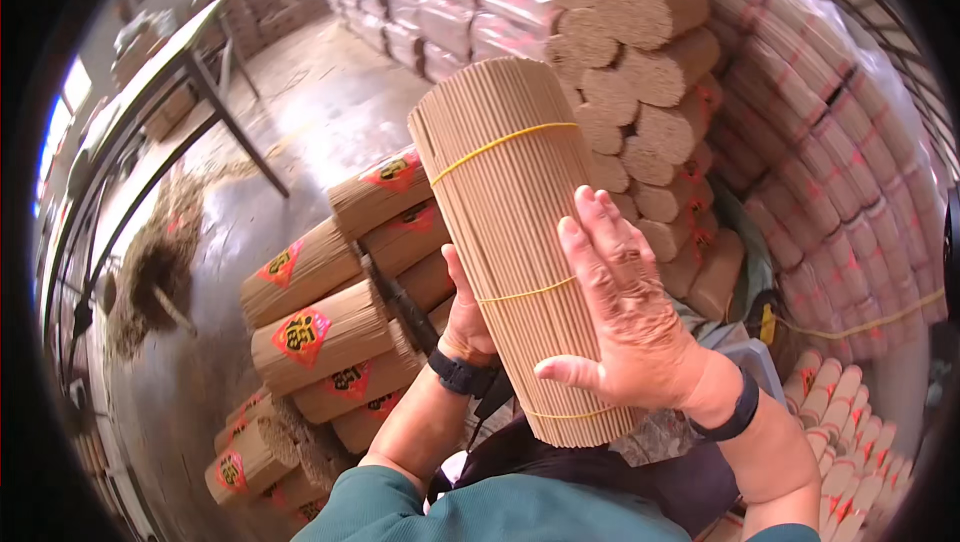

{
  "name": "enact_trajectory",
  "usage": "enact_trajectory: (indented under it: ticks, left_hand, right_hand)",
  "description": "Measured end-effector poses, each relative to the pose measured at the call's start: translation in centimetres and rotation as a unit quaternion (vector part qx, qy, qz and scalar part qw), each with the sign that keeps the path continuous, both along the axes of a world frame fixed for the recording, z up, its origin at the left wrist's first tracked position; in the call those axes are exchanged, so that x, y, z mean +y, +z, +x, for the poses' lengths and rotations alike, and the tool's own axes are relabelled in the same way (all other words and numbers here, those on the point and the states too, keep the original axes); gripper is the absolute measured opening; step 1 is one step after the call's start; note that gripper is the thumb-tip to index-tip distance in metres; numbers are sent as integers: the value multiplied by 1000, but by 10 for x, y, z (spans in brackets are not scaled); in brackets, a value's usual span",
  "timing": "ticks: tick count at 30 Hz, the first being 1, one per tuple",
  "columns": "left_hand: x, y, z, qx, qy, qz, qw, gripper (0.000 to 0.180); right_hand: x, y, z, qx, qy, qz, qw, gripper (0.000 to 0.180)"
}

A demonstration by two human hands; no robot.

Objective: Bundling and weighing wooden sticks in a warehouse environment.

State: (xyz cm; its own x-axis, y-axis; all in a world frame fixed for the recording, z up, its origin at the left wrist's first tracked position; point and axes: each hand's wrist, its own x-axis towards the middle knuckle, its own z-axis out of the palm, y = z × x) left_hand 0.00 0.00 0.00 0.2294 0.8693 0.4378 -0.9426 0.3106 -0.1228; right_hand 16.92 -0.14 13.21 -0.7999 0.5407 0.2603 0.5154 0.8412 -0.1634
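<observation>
A thick round bundle of brown incense sticks [510,242] stands tilted in front of my body, its top leaning left. Yellow bands circle it near the top, middle and bottom. My left hand [466,317] supports its left side with the thumb up; the other fingers are hidden behind the bundle. Against the right side lies my right hand [635,307], palm to the sticks, fingers stretched and thumb spread toward the lower front. Both wrists wear dark bands.
Paper-wrapped bundles with red diamond labels [315,337] are piled at left. More bundles [640,92] are stacked behind, ends facing out. Plastic-wrapped stacks [830,142] line the right, above rows of smaller pale bundles [840,432]. A metal-framed table [215,92] stands far left.
</observation>
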Motion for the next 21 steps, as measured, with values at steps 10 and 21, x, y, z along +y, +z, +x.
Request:
enact_trajectory:
  ticks: [10,21]
  left_hand:
    - [35,46,118,417,-109,-28,902,80]
    - [52,44,200,541,-206,155,800,91]
  right_hand:
    - [-10,-28,135,349,-259,-281,856,122]
    - [-74,-91,268,732,-143,-477,465,59]
